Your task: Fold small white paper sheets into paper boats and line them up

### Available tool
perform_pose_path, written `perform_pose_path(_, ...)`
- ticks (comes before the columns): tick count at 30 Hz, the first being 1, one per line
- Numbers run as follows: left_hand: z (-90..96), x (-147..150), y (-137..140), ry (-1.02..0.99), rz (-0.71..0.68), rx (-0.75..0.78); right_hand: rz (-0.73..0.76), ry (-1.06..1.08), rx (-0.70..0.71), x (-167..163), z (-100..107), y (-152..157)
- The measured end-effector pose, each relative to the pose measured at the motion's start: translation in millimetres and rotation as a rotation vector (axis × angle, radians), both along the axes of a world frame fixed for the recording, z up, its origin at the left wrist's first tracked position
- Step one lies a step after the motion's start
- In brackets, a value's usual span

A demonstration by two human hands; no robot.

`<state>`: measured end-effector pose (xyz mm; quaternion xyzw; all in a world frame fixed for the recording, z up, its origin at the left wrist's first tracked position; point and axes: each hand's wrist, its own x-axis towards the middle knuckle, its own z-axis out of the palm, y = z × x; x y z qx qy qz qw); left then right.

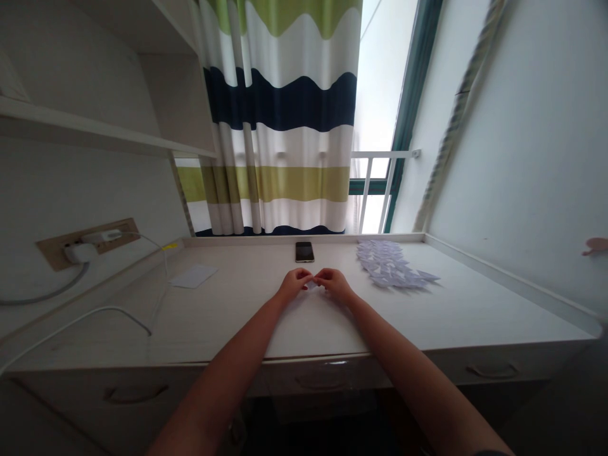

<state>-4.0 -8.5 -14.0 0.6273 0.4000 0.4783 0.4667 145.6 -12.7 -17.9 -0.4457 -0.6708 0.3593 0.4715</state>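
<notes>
The left hand [293, 284] is on the near side of the phone [304, 252] and a little to its left, fingers drawn narrow at the tips on a small piece of white paper [311, 285]. That piece sits just this side of the phone, between the two hands. The right hand [336, 284], a little to the phone's right, closes its fingertips on the opposite side in a similar pinch. Neither hand is nearer — both seem to touch the paper — and the fingers cover so much of it that its long axis cannot be told.

Around them spreads a pale desk [237, 329]. Far left of the phone, white plugs [80, 253] sit in a wall socket, and a white cable [114, 309] curves over the desk's left side. Nearer the phone, though well apart on its left, lies flat white paper [194, 276]. Beyond the phone hangs a striped curtain [289, 145], with a bright window [384, 82] and white railing [380, 154] to the right. On the desk, right of the phone, lies a broad spread of pointed folded papers [387, 263]; farther right, a pink hook [596, 246] shows on the wall.
</notes>
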Motion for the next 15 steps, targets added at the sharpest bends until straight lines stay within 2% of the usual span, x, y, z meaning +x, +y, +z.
perform_pose_path(15,3.6,2.2,-1.9,-0.13,-0.011,-0.036,0.028,0.158,-0.028,-2.6,6.0,-4.3)
